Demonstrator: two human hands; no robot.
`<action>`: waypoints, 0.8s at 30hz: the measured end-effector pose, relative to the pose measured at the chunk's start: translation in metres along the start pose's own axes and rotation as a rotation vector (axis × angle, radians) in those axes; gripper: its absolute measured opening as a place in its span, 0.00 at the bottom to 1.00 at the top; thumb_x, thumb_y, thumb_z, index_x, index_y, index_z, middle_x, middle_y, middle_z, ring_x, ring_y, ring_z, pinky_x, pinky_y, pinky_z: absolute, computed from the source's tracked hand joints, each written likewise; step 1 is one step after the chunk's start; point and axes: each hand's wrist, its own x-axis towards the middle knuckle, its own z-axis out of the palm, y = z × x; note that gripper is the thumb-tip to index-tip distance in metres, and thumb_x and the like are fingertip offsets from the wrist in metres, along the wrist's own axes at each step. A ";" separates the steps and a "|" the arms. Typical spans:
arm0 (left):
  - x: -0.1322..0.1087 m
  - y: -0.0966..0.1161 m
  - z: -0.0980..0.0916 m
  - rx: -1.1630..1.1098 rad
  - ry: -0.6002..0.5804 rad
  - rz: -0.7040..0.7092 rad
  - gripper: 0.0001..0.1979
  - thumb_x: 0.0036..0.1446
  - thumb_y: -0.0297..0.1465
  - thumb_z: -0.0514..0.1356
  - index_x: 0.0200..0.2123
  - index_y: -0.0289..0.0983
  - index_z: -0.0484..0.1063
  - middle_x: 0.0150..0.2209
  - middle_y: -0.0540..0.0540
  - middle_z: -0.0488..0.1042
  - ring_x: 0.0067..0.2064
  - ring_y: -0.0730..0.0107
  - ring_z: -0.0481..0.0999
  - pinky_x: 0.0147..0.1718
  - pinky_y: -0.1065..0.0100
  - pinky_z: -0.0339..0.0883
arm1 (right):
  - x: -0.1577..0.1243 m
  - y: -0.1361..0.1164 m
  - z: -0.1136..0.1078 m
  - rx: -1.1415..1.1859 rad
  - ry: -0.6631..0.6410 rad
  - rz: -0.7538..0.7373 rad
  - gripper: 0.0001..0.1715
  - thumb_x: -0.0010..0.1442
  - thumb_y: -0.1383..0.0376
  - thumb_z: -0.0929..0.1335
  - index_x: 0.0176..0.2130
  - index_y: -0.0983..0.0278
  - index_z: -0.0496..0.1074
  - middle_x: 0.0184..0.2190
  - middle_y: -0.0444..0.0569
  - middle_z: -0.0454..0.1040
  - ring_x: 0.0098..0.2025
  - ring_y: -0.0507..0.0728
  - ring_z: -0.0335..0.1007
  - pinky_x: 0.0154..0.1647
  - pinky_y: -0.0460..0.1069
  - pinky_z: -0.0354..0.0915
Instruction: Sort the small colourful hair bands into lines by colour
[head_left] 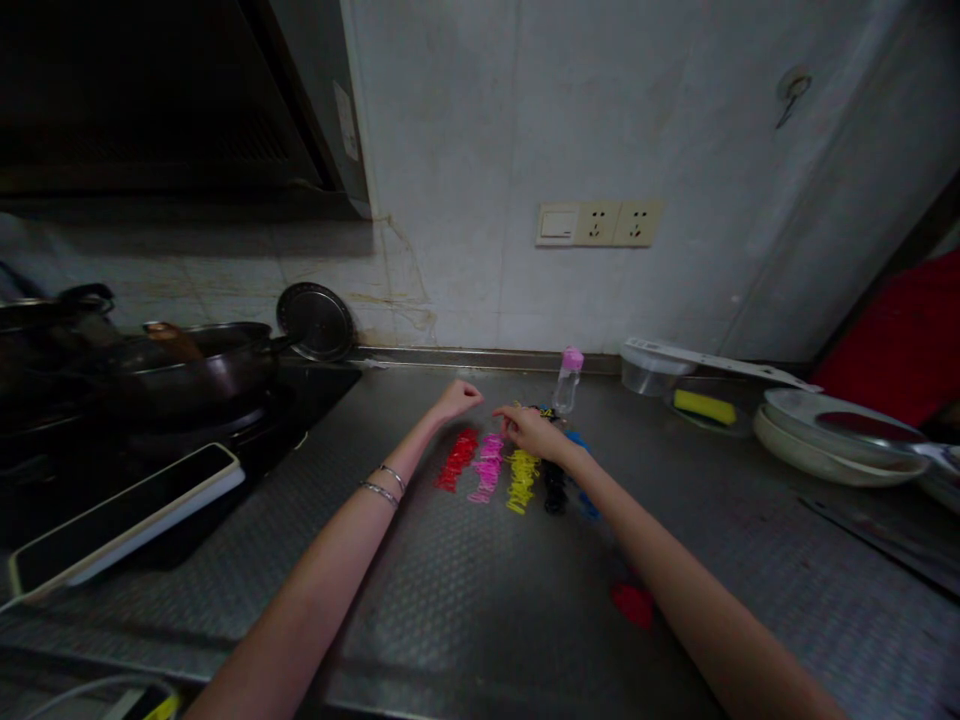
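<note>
Rows of small looped bands lie on the metal counter: red bands, pink bands, yellow bands, black bands and partly hidden blue bands. My left hand is above the red row, fingers curled together; what they hold, if anything, is too small to name. Over the tops of the pink and yellow rows is my right hand, its index finger stretched toward the left hand and its other fingers bent. Behind it, a clear bottle with a pink cap stands upright.
A red item lies below my right forearm. At the left are a phone-like device and a pan on the stove. A plastic tub, yellow sponge and stacked bowls sit at the right.
</note>
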 end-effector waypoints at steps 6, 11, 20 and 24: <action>0.001 0.005 0.006 0.011 -0.027 0.016 0.12 0.42 0.30 0.56 0.28 0.30 0.76 0.25 0.46 0.74 0.28 0.73 0.69 0.31 0.72 0.62 | -0.003 0.019 -0.027 0.085 0.087 0.087 0.26 0.50 0.77 0.61 0.49 0.66 0.65 0.32 0.47 0.73 0.29 0.48 0.66 0.31 0.42 0.61; -0.007 0.027 0.017 0.099 -0.119 0.098 0.12 0.44 0.29 0.55 0.30 0.30 0.77 0.27 0.46 0.75 0.29 0.72 0.70 0.30 0.73 0.61 | -0.014 0.046 -0.057 -0.002 0.150 0.202 0.21 0.49 0.75 0.63 0.45 0.68 0.69 0.30 0.48 0.74 0.28 0.49 0.66 0.30 0.42 0.61; -0.024 0.066 0.045 0.326 -0.237 0.193 0.14 0.46 0.28 0.54 0.36 0.36 0.76 0.29 0.47 0.75 0.29 0.71 0.70 0.30 0.73 0.60 | -0.019 0.053 -0.065 -0.131 0.046 0.274 0.15 0.48 0.72 0.64 0.36 0.66 0.75 0.27 0.48 0.75 0.28 0.51 0.67 0.28 0.42 0.59; -0.024 0.069 0.052 0.453 -0.200 0.159 0.13 0.47 0.30 0.55 0.35 0.39 0.76 0.32 0.45 0.75 0.32 0.67 0.71 0.31 0.71 0.61 | -0.020 0.050 -0.067 -0.150 0.030 0.258 0.15 0.48 0.72 0.64 0.36 0.66 0.76 0.26 0.47 0.75 0.28 0.50 0.66 0.27 0.42 0.58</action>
